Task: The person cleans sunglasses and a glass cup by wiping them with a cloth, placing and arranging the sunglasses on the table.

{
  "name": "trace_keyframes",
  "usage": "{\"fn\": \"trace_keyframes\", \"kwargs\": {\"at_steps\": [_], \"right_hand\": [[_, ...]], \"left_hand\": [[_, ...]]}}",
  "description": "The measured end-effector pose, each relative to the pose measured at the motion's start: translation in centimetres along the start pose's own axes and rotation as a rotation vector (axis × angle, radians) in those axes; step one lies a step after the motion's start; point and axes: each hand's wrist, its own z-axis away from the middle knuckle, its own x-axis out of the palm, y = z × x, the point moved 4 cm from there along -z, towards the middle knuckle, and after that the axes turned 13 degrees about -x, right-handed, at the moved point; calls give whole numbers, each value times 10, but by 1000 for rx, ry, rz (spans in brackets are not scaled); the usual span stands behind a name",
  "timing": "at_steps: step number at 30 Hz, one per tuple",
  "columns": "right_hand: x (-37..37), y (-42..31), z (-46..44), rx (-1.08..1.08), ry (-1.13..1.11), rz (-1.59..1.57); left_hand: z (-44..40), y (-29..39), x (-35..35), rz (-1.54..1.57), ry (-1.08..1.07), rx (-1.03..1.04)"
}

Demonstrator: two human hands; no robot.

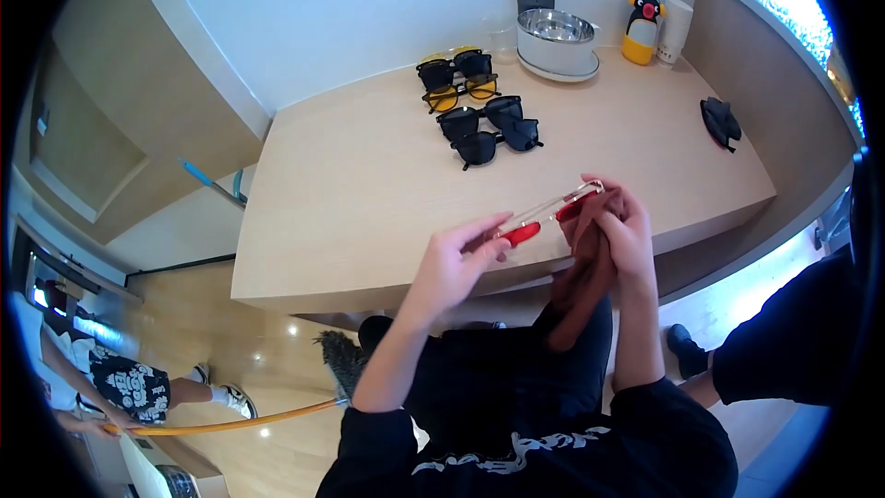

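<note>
Red-lensed sunglasses [523, 234] with a clear frame are held up above the front edge of the wooden counter [332, 194]. My left hand [458, 258] grips them at one end, thumb and fingers closed on the lens side. At the other end, my right hand [624, 231] pinches a reddish-brown cloth [590, 258] against the second lens. The cloth hangs down below that hand toward my lap. Beyond my hands, several pairs of sunglasses [489, 129] lie in a stacked row, mostly dark-lensed, one pair with yellow lenses [461, 92].
At the back stand a metal-lined white bowl [556, 37] on a plate, a penguin figure [643, 28] and paper cups [675, 32]. A dark folded pouch [720, 124] lies at right. On the left, a person [120, 383] holds a long-handled mop [258, 420]; another person's leg [784, 341] is at right.
</note>
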Motion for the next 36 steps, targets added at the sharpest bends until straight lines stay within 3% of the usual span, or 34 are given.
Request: {"fn": "trace_keyframes", "kwargs": {"at_steps": [2, 4, 6, 9, 12, 18, 25, 29, 32, 34, 36], "right_hand": [[0, -4, -18, 102, -266, 297], [-2, -3, -40, 69, -288, 440], [2, 5, -63, 31, -506, 653], [6, 26, -91, -148, -504, 603], [2, 54, -118, -88, -681, 666], [-4, 80, -128, -115, -680, 656], [-4, 80, -128, -186, -668, 1015], [-2, 87, -134, -83, -769, 972], [3, 93, -137, -255, -775, 838], [12, 93, -139, -119, -792, 796], [20, 93, -143, -125, -816, 759]], "left_hand": [[-22, -7, -11, -34, -47, -144], [-44, -7, -26, -19, -24, -168], [-63, -9, -35, -4, -2, -193], [-88, -15, -42, -188, 48, -137], [-103, -15, -43, -343, 93, -56], [-100, -8, -37, -584, 272, 185], [-105, -13, -48, -735, 241, 136], [-102, -15, -53, -738, 312, 218], [-104, -15, -60, -742, 309, 188], [-101, -20, -68, -737, 320, 136], [-98, -17, -71, -767, 469, 344]]}}
